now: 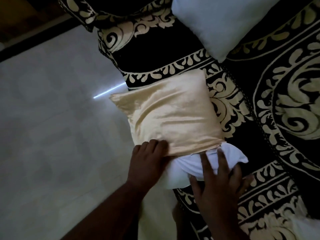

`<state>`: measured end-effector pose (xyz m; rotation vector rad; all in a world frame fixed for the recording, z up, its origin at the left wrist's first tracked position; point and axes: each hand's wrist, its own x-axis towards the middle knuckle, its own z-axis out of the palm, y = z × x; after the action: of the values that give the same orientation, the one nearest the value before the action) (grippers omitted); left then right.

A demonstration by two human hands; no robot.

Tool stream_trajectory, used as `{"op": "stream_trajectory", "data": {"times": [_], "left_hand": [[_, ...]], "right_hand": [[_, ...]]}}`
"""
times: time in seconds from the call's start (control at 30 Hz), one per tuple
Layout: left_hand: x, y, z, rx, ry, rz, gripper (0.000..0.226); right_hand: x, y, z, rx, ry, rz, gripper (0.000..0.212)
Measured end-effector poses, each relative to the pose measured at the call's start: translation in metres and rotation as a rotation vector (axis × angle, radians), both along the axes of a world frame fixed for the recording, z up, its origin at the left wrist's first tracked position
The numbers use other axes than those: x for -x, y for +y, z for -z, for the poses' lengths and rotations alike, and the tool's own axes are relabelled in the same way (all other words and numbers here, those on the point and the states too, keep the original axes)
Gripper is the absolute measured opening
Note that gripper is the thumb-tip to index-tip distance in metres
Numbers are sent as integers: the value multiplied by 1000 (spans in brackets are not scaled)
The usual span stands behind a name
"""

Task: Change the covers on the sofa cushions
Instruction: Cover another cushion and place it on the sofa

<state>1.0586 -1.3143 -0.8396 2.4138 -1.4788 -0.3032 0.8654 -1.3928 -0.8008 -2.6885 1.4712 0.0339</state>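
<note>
Black-and-cream patterned sofa throw [173,44]: bears everything, spanning 12 to 5 o'clock. Pale bare cushion [213,23], 1 o'clock: uncovered, judged awaiting a cover. Cream satin cover [171,111], centre: drawn over most of its white cushion [225,156], whose near end protrudes at 5 o'clock. Left hand [147,161], 7 o'clock: grip clenched on the cover's open hem. Right hand [220,184], 5 o'clock: fingers spread flat, pressing the exposed end. Status: one cushion nearly covered; tucking and closing remain.
</note>
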Motion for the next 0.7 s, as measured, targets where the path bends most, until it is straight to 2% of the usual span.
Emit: {"op": "stream_trajectory", "data": {"times": [0.1, 0.13, 0.2, 0.27, 0.33, 0.4, 0.47, 0.53, 0.6, 0.7], "left_hand": [[-9, -3, -4, 127, 192, -204, 36], [-11, -8, -8, 182, 249, -256, 37], [-16, -16, -15, 206, 311, -271, 35], [-18, -24, -25, 194, 331, -255, 33], [-23, -38, -37, 264, 353, -250, 34], [-20, -55, -55, 298, 318, -95, 33], [-10, -66, -72, 269, 304, 120, 29], [-10, -72, -81, 272, 341, 176, 27], [-25, -73, -71, 265, 275, 86, 21], [-54, -71, -34, 10, 92, -24, 14]], "right_hand": [[-19, 23, -4, 119, -114, -274, 49], [-26, 21, -4, 94, -76, -320, 56], [-44, 8, -3, 23, 102, -346, 83], [-64, -6, -6, -18, 214, -374, 91], [-81, -15, -12, 14, 224, -437, 70], [-87, -26, -9, 38, 168, -459, 36], [-84, -42, -13, -92, 2, -301, 13], [-74, -60, -23, -217, -102, -131, 7], [-58, -72, -37, -212, -55, -124, 4], [-45, -76, -38, -153, 45, -97, 14]]}}
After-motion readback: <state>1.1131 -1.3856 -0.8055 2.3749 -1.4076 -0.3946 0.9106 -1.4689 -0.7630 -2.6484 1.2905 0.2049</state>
